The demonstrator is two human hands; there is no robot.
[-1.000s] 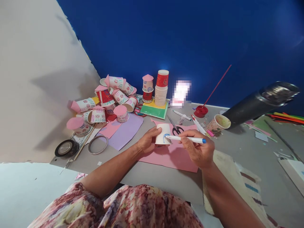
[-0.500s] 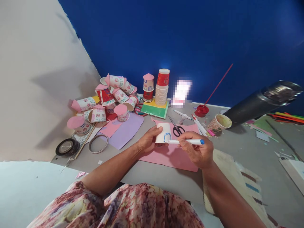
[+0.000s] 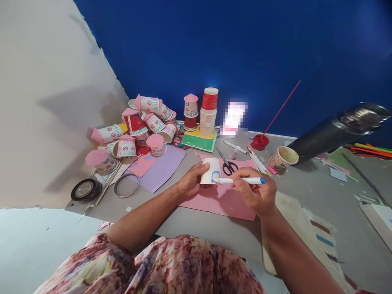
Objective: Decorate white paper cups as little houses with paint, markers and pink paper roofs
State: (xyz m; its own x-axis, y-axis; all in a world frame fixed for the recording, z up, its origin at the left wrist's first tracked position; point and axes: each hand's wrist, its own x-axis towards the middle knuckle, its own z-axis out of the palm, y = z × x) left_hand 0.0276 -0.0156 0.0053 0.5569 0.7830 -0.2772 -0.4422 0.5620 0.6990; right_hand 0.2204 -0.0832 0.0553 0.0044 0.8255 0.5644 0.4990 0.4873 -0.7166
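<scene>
The left hand grips a small white paper cup, turned upside down and held just above a sheet of pink craft paper on the grey desk. The right hand pinches a white marker with a blue cap end, lying almost level, its tip touching the lower edge of the cup's side.

A small arched outline in blue ink already shows on the cup wall, like a little door. The rest of that wall is bare white, with no pink top and none of the patterns seen on the other cups, so by my judgement the decorating has only begun: one shape drawn, the remaining markings and any cap not yet added.

Counting what shows: one cup in hand and one marker in hand. At the back left lies a heap of finished pink-topped decorated paper cups, roughly a dozen, too overlapped for an exact count. One finished pair stands stacked as a pink-roofed tower, beside one stack of plain white cups topped by a red cup. There is one pair of black-handled scissors, two rolls of tape, a dark one and a thin clear ring, one lilac paper sheet, one red dish holding a thin red stick, and one patterned paper cup lying on its side.
</scene>
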